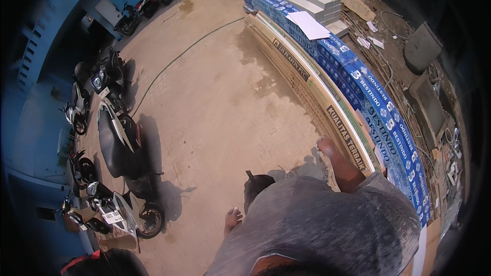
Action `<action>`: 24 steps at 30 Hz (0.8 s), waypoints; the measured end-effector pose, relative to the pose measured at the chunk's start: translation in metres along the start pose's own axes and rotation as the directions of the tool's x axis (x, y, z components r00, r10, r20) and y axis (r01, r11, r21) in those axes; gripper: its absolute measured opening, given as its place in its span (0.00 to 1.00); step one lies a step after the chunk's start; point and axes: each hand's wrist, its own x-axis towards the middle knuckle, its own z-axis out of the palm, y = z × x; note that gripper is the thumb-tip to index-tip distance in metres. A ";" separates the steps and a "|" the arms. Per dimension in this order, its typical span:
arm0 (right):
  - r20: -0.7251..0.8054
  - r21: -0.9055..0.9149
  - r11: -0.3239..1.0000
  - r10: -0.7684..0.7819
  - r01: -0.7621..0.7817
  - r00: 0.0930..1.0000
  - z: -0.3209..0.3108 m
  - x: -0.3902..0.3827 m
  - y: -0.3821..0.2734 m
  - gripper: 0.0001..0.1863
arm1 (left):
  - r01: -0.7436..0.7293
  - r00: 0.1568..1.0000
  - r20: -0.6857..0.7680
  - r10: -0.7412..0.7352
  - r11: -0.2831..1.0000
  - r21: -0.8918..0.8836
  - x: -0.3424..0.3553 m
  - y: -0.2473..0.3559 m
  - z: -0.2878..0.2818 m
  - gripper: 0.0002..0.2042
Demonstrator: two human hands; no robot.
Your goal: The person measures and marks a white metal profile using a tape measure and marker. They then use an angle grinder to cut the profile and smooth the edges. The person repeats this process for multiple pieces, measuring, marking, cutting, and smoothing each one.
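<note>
My left hand point(232, 219) hangs low beside my grey shirt point(327, 220), fingers loosely bent and a little apart, holding nothing visible. A dark, blurred shape point(255, 188), perhaps my trouser leg or foot, shows just beyond it. My right hand point(326, 146) is stretched forward over the paving, close to the near side of a stack of long brown cartons point(319, 105). Its fingers look curled, too small to make out well, and no held thing shows. Whether it touches the cartons I cannot tell. Long blue printed cartons point(358, 79) lie along the far side of the brown ones.
Several motorbikes and scooters point(117, 138) stand on the left by a blue wall point(30, 138). A thin hose point(179, 59) crosses the paving point(209, 107). Pale blocks point(314, 0) are stacked at the back right; rubble and a grey bucket-like container point(423, 46) lie beyond the cartons.
</note>
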 end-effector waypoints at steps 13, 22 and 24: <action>0.108 0.064 0.954 -0.300 0.294 0.948 0.126 0.329 -0.512 0.21 | 0.019 0.995 -0.098 -0.031 0.993 -0.119 0.358 0.436 -0.099 0.13; 0.298 -0.211 0.877 0.477 -0.431 0.826 0.109 0.429 -0.421 0.14 | -0.410 0.830 -0.311 0.462 0.885 0.221 0.602 0.922 -0.154 0.13; 0.235 -0.463 0.779 0.568 -0.423 0.789 0.070 0.490 -0.400 0.14 | -0.494 0.816 -0.289 0.501 0.863 0.103 0.677 0.988 -0.078 0.13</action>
